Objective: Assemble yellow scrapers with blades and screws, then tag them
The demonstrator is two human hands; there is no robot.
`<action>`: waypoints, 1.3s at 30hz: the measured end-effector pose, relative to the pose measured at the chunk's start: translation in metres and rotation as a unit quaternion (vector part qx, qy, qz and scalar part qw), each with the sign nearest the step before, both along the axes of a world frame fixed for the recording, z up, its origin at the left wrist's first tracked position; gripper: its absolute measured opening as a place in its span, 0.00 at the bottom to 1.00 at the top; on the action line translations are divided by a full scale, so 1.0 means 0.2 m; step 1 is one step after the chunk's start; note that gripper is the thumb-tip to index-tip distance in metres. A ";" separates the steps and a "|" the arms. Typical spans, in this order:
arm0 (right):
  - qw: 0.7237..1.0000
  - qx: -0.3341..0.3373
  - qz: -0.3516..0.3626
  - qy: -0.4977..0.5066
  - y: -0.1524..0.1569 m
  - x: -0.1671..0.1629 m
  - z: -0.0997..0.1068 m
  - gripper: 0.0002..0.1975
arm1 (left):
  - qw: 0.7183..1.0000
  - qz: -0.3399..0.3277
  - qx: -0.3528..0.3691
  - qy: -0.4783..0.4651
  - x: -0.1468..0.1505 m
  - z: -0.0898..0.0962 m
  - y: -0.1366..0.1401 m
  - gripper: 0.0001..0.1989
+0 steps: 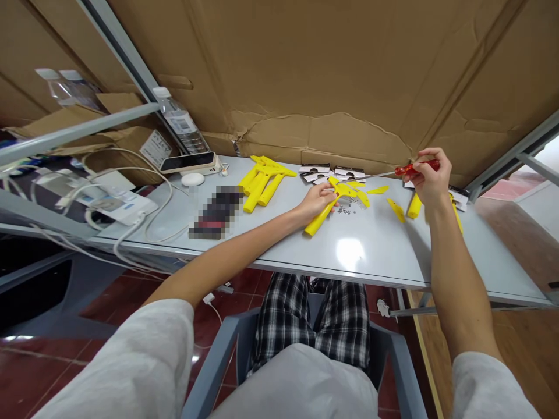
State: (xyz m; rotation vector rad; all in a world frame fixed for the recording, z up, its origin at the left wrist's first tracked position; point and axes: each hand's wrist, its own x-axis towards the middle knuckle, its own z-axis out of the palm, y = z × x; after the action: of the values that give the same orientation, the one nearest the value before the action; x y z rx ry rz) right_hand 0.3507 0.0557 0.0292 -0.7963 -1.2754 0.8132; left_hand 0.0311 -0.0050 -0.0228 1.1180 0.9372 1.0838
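Note:
My left hand (318, 203) is closed around a yellow plastic T-shaped piece (322, 220), whose handle slants toward the table's front edge. A screwdriver (408, 169) with a red handle is in the closed fingers of my right hand (434, 174). Its long metal shaft points left, the tip close to the head of the yellow piece; whether it touches a screw is too small to tell. Small screws (347, 209) lie in a loose heap just right of the piece. Flat yellow parts, such as a pointed plate (378, 190) and a curved plate (396, 210), lie between my hands.
Several similar yellow pieces (264, 180) are piled at the left. Black-and-white packets (317, 172) line the cardboard wall. A phone on a charger (192, 163), a water bottle (183, 125) and tangled white cables (168, 198) occupy the table's left end. Metal shelf posts frame both sides.

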 end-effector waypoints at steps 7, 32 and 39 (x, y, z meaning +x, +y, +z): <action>1.000 -0.004 -0.011 0.007 0.00 -0.01 0.01 0.25 | 1.000 -0.003 -0.003 -0.001 0.00 0.00 0.00 0.13; 1.000 0.006 -0.013 -0.009 -0.01 0.00 0.01 0.23 | 0.999 -0.001 -0.029 -0.018 0.00 0.00 -0.01 0.15; 1.000 0.006 -0.017 -0.013 -0.01 0.00 0.01 0.22 | 0.999 -0.001 -0.041 -0.020 0.00 0.00 -0.01 0.14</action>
State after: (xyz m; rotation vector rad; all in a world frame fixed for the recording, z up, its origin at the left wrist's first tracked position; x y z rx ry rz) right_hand 0.3508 0.0531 0.0302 -0.8196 -1.2858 0.7689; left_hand 0.0319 -0.0062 -0.0235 1.0262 0.9409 1.0530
